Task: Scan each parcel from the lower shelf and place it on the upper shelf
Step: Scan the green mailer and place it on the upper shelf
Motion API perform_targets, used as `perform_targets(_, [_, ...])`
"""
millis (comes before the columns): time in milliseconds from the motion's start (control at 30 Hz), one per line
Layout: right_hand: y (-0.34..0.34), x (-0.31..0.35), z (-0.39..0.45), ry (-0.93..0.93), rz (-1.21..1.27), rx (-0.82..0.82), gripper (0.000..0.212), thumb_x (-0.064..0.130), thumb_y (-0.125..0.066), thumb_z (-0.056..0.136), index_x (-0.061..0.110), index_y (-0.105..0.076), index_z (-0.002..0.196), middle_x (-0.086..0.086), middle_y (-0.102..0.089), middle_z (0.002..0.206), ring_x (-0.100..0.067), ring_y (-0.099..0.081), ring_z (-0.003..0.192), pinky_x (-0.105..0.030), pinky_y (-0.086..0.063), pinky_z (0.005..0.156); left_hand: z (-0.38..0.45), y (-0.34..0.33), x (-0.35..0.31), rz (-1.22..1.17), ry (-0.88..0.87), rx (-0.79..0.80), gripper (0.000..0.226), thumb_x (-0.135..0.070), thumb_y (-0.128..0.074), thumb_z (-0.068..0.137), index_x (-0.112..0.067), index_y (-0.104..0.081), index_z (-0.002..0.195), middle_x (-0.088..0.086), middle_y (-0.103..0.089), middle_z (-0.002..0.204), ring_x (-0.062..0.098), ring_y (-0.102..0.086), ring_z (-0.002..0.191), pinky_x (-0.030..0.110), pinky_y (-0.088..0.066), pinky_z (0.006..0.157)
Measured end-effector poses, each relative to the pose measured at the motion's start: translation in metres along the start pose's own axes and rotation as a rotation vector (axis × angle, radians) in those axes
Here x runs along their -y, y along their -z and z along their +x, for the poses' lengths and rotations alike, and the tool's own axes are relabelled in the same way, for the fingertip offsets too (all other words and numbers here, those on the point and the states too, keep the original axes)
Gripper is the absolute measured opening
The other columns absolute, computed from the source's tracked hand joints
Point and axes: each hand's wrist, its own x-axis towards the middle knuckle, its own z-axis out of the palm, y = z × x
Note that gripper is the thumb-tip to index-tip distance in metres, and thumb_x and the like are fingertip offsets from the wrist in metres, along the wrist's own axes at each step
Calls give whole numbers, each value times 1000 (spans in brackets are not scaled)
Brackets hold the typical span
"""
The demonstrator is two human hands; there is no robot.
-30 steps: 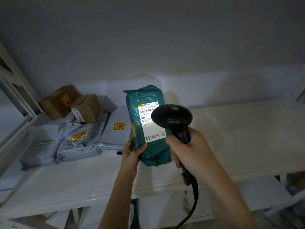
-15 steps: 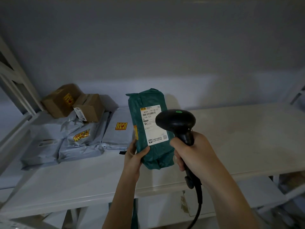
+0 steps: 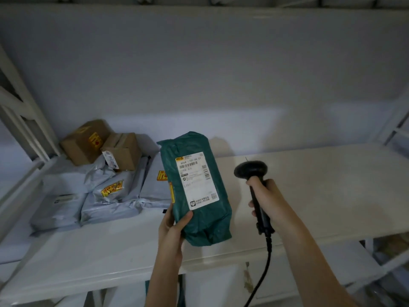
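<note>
My left hand (image 3: 174, 224) grips the bottom corner of a green parcel (image 3: 199, 191), a plump, crinkled plastic bag, thumb pressed on its front just below the white label (image 3: 195, 179), which is smooth, rectangular and printed with barcodes. I hold the parcel nearly upright, tilted a little to the left, above the front of the upper shelf (image 3: 321, 196). My right hand (image 3: 265, 200) is closed around the handle of the scanner (image 3: 254, 185), a matte black tool with a rounded head and a cord hanging down from its base; it stands just right of the parcel, apart from it. The shelf is a flat white board, slightly scuffed. On its left end lie soft grey bags (image 3: 93, 196) with yellow stickers, and two brown cardboard boxes (image 3: 101, 145) sit on them against the plain pale wall (image 3: 199, 74). The light is dim
</note>
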Motion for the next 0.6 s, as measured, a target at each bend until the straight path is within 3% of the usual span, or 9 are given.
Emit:
perform_targets(133, [-23,-35,65,-32,-47,49,23,23,-55,91,5,-44,100,-12,-51,77,-19,-52,62,-29,-46,51,-10,7,-8,-5,5,-103,40,-7,-66,80,-14,-63,119,7,-71,113,29,-64,106,39,-52,82])
perform_targets(267, [-49,-73,104,6,-90,0,24,16,-57,87,5,-51,66,-10,-48,58,-23,-47,49,-36,-45,54,-22,3,-17,3,-1,-191,40,-10,-68,80,-7,-62,119,10,-72,107,31,-66,100,36,-53,75])
perform_targets(367, [-60,-93,117,41,-192,-32,38,16,-54,92,14,-43,55,-4,-43,53,-17,-42,47,-24,-33,45,-32,-1,-21,28,-19,-238,40,-11,-68,80,-6,-62,119,12,-72,106,30,-66,99,36,-53,76])
perform_targets(433, [-63,-102,125,34,-245,-25,37,19,-51,95,14,-44,59,-4,-43,57,-16,-40,49,-26,-27,44,-37,-2,-24,43,-21,-282,41,-12,-68,81,-6,-60,121,13,-71,109,31,-66,100,36,-54,77])
perform_targets(600, [-63,-102,137,4,-313,39,32,38,-52,92,7,-60,88,-7,-52,67,-23,-50,58,-27,-33,48,-54,1,-33,125,-51,-344,38,-17,-67,81,-8,-62,118,13,-72,106,31,-68,98,39,-55,79])
